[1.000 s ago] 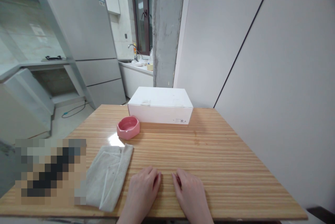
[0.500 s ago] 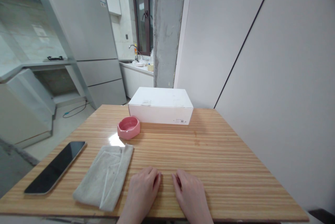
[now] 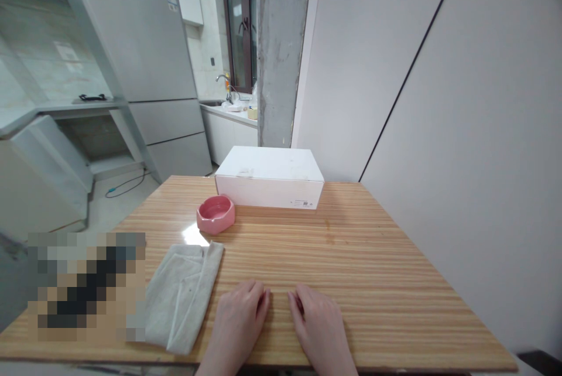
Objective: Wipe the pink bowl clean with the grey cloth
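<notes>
My left hand (image 3: 243, 313) rests on the table near its front edge, fingers curled into a loose fist. Beside it, a short gap away, my right hand (image 3: 318, 317) lies curled in the same way. Neither hand shows anything held. A folded grey cloth (image 3: 182, 297) lies flat just left of my left hand, not touching it. Farther back stands a pink bowl (image 3: 216, 215) with faceted sides. Behind the bowl, at the far edge, sits a closed white box (image 3: 270, 188).
A dark phone (image 3: 94, 282), blurred into blocks, lies at the left of the wood-grain table (image 3: 373, 282). A white wall (image 3: 461, 159) runs along the right side. Beyond the table are a fridge (image 3: 144, 42), a grey pillar (image 3: 281, 54) and a sink tap (image 3: 226, 86).
</notes>
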Available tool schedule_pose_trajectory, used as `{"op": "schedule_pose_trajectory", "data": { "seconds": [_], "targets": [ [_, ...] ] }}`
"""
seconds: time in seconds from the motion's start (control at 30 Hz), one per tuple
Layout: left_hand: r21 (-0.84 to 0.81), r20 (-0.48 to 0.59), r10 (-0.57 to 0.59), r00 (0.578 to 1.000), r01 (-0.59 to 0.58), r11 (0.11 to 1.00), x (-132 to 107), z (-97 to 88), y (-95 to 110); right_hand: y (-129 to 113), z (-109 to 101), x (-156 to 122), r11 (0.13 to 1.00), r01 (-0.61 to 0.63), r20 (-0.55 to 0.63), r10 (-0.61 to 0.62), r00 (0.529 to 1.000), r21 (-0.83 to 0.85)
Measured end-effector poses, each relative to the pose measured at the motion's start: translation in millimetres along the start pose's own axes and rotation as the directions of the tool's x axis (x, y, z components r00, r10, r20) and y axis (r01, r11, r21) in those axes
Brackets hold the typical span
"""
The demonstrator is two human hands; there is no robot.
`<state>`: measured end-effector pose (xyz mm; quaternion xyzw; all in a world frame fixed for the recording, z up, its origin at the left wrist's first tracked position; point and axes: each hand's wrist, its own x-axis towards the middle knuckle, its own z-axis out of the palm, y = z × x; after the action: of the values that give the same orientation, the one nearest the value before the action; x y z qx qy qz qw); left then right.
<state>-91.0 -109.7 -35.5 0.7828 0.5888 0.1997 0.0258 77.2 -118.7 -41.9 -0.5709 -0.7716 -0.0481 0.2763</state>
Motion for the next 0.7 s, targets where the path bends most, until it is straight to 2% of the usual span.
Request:
{"op": "schedule_pose_trajectory", "data": {
  "seconds": [0.4,0.53,0.63,0.7],
  "targets": [
    [0.027,-0.032,0.014,0.999,-0.013,1.0,0.9,-0.4,1.3,0.2,-0.5,0.6,1.0,0.015,-0.024,-0.015,1.0,-0.003],
    [0.045,-0.108,0.037,0.993,-0.032,0.998,-2.3,-3.2,2.4,0.9,-0.9,0.8,1.0,0.013,-0.02,-0.013,1.0,0.015],
    [0.085,-0.222,0.123,0.967,-0.106,0.991,-16.1,-14.8,-12.4,1.9,-0.8,-0.1,0.999,-0.001,0.003,0.001,1.0,0.037],
    [0.145,-0.281,0.22,0.934,-0.185,0.972,-32.1,-25.9,-35.8,2.2,-0.1,-1.4,0.999,-0.016,0.021,0.015,1.0,0.04]
  ]
}}
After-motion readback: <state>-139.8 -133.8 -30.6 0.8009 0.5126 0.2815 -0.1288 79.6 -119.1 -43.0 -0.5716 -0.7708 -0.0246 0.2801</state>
